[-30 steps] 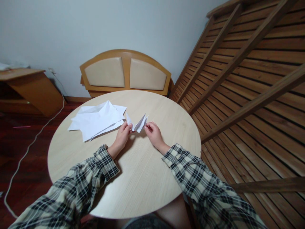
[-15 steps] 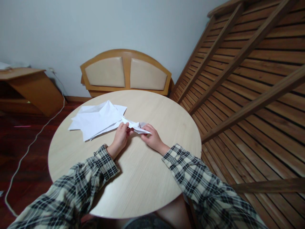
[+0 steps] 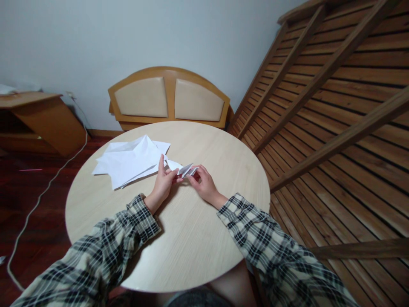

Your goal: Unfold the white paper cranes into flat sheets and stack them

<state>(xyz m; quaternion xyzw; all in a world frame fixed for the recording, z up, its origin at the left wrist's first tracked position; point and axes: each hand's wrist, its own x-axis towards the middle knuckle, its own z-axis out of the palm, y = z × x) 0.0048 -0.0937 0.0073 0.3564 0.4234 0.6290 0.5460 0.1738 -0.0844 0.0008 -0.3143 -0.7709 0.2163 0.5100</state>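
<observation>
A small folded piece of white paper (image 3: 185, 169) is between my hands, just above the middle of the table. Its right part stands up in narrow flaps, and a flat white point reaches out to the left. My left hand (image 3: 162, 187) holds the left side with its fingers, the thumb raised off the paper. On the right side, my right hand (image 3: 206, 185) pinches the flaps between thumb and fingers. Some folds are hidden behind the fingers. A loose pile of creased white paper sheets (image 3: 128, 164) lies just beyond my left hand.
Everything rests on a round, pale wooden table (image 3: 191, 238). Behind it stands a padded headboard (image 3: 171, 98) against the wall. Slatted wood panels (image 3: 335, 106) lean at the right. A brown desk (image 3: 47, 119) and a white cable (image 3: 47, 185) are at the left.
My left thumb has lifted from the folded paper and points up. The paper's right part has turned from a flat point into upright flaps. The sheet pile has stayed put.
</observation>
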